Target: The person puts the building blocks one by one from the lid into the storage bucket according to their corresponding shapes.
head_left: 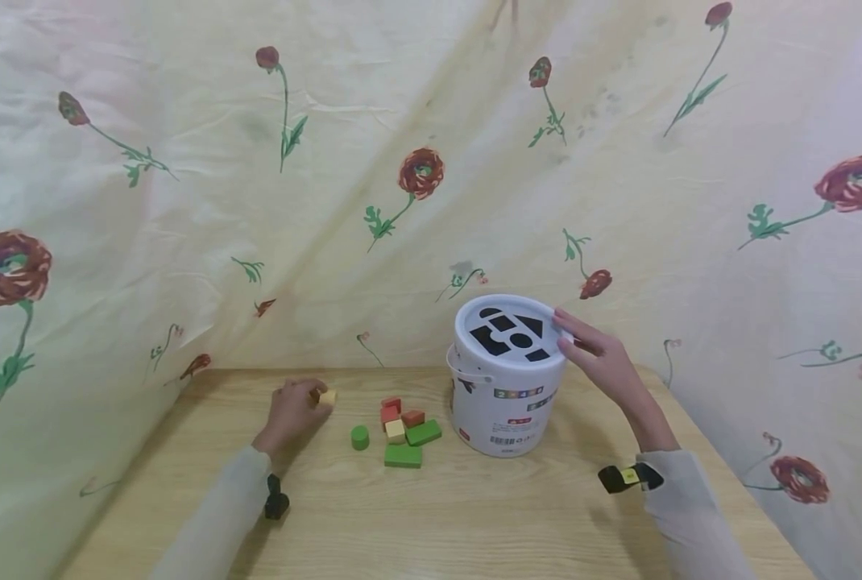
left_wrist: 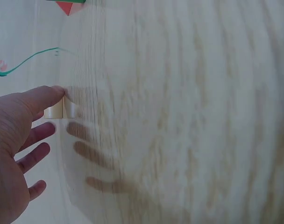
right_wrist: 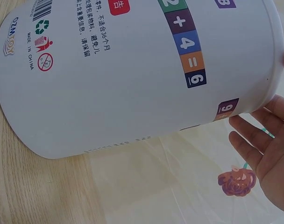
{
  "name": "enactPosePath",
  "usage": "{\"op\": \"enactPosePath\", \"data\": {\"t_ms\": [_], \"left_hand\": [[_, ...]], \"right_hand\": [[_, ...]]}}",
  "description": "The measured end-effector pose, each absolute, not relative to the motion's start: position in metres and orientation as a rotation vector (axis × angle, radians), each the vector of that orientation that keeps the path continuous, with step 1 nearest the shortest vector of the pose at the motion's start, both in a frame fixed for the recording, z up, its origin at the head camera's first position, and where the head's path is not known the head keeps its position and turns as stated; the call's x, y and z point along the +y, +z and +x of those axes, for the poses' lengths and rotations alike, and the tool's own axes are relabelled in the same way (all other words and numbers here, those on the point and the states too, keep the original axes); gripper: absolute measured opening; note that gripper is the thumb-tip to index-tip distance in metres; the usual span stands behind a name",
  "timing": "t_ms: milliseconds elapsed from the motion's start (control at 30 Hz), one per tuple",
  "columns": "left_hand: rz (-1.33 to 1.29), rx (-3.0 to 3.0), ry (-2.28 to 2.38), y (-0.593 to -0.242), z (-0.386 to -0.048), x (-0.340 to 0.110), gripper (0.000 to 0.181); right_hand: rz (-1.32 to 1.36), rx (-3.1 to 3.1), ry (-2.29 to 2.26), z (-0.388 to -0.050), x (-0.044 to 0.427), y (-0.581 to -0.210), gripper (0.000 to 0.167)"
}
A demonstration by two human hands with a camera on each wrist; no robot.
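In the head view my left hand (head_left: 295, 412) is low over the table's left part, pinching a small yellow block (head_left: 327, 397) between thumb and fingers. The left wrist view shows the thumb of this hand (left_wrist: 20, 126) against the pale block (left_wrist: 54, 110), the other fingers spread apart. A white bucket (head_left: 507, 411) stands upright, its lid (head_left: 507, 314) cut with black-looking shaped holes. My right hand (head_left: 612, 370) rests on the lid's right edge. In the right wrist view, extended fingers of the hand (right_wrist: 273, 154) touch the bucket (right_wrist: 132, 93) near its rim.
Between left hand and bucket lie a green cylinder (head_left: 360, 437), green blocks (head_left: 403, 457), red blocks (head_left: 390, 414), an orange-red block (head_left: 412, 418) and a cream block (head_left: 395, 432) on the wooden table (head_left: 431, 524). A flowered cloth (head_left: 344, 217) hangs behind.
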State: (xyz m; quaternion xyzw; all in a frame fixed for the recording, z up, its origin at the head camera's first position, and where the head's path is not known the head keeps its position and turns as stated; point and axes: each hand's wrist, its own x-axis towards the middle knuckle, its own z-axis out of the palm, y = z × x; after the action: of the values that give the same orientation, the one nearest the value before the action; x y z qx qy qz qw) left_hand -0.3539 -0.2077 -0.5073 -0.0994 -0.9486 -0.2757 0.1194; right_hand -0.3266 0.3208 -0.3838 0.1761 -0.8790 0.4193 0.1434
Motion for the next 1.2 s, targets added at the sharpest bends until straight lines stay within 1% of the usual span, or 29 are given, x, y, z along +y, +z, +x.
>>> {"op": "enactPosePath", "data": {"t_ms": [167, 267, 667, 1000, 1200], "left_hand": [[-0.292, -2.806, -0.736, -0.505, -0.354, -0.203, 0.046], [-0.284, -2.824, -0.71, -0.505, -0.355, -0.201, 0.048], [-0.143, -2.762, -0.737, -0.51, -0.355, -0.19, 0.042], [-0.109, -2.685, -0.786, -0.516, -0.354, -0.189, 0.039], [-0.124, -2.611, -0.805, -0.511, -0.349, -0.19, 0.035]], "right_hand": [[0.509, -2.531, 1.221, -0.328, 0.321, -0.384, 0.052], [0.513, -2.526, 1.221, -0.327, 0.321, -0.384, 0.052], [0.49, -2.526, 1.237, -0.326, 0.321, -0.384, 0.052], [0.52, -2.499, 1.275, -0.325, 0.318, -0.382, 0.051], [0.519, -2.497, 1.269, -0.326, 0.319, -0.382, 0.051]]}}
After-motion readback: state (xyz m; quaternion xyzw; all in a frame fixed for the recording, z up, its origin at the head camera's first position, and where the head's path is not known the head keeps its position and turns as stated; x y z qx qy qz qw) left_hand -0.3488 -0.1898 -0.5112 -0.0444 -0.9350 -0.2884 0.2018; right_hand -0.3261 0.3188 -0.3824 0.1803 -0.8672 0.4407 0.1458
